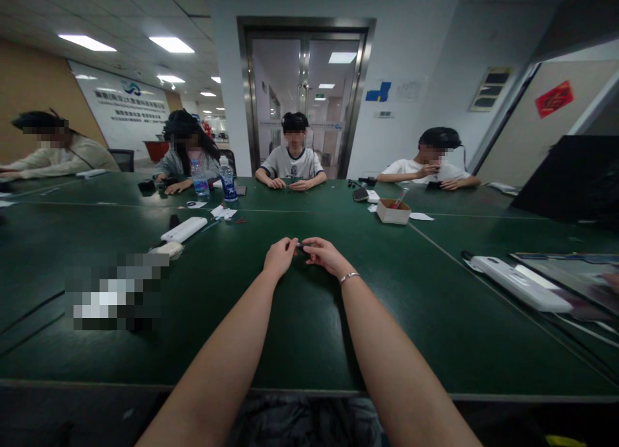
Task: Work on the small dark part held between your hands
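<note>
Over the middle of the green table (309, 331) my two hands meet at a small dark piece (300, 247), too small to name. My left hand (279, 257) is closed, with thumb and forefinger pinching the piece's left end, where something pale shows. From the other side my right hand (327, 254) grips the same piece between thumb and fingertips, its other fingers curled below. A silvery bracelet (349, 277) circles my right wrist. Fingers cover most of the piece.
White power strips (184, 229) lie left and right (520, 283). An open box (393, 211) stands ahead to the right, two bottles (227, 180) ahead to the left. Paper scraps (223, 212) lie near the bottles. Several people sit around the table, one directly opposite (293, 160).
</note>
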A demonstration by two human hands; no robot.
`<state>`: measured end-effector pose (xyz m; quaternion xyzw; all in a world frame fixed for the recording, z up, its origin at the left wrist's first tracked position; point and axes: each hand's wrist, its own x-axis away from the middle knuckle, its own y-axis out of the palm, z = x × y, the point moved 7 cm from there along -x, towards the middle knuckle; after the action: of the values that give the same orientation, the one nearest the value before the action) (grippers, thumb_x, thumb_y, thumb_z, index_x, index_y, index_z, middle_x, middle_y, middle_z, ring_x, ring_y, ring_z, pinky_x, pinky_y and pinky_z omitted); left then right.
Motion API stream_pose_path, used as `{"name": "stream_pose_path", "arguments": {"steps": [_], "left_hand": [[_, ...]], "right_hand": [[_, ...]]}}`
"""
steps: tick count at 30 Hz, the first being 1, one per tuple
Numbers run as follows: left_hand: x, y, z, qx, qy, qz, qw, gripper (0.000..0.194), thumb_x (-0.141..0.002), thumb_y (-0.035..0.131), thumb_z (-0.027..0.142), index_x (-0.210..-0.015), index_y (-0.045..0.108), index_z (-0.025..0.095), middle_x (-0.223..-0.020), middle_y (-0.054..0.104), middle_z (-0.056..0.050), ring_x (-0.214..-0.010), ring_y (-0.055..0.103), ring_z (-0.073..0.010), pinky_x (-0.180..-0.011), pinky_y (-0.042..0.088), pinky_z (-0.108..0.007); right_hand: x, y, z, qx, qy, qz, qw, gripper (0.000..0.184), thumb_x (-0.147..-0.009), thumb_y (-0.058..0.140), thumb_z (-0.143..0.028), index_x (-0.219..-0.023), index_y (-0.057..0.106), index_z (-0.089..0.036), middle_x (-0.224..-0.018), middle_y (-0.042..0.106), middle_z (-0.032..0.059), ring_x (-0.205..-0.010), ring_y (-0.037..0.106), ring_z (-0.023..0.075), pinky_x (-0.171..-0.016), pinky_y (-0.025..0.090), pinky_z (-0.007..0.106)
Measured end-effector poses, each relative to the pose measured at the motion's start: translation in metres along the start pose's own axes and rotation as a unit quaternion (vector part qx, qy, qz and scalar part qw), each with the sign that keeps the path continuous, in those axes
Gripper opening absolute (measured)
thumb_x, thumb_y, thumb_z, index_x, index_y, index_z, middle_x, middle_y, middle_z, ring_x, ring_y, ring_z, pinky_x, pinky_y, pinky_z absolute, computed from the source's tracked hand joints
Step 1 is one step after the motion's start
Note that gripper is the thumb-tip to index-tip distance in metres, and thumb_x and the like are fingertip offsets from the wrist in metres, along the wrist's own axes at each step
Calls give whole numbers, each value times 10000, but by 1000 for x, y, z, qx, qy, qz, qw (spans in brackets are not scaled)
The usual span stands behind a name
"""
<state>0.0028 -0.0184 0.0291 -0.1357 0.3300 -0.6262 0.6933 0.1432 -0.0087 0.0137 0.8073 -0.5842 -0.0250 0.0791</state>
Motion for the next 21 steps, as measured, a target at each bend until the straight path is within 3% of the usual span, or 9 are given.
{"name": "stream_pose_path", "arguments": {"steps": [8,21], "left_hand": [[0,-2,-3,7,-28,-12,999,538,-831,325,626,-679,599,188,-630,631,-17,-578,550,-147,-568,345,-267],[-4,-1,-10,21,-61,-37,997,594,-813,306,657,-606,577,170,-563,538,-20,-525,479,-148,-517,284,-273]], "right_hand": [[-3,-3,2,5,-16,-7,1000,216,-744,689,-125,-934,590,-150,-657,590,-38,-465,522,39,-528,566,197],[-1,-1,1,-1,-7,-28,1000,171,-732,706,-143,-887,634,-139,-602,560,-46,-460,488,35,-571,569,217]]}}
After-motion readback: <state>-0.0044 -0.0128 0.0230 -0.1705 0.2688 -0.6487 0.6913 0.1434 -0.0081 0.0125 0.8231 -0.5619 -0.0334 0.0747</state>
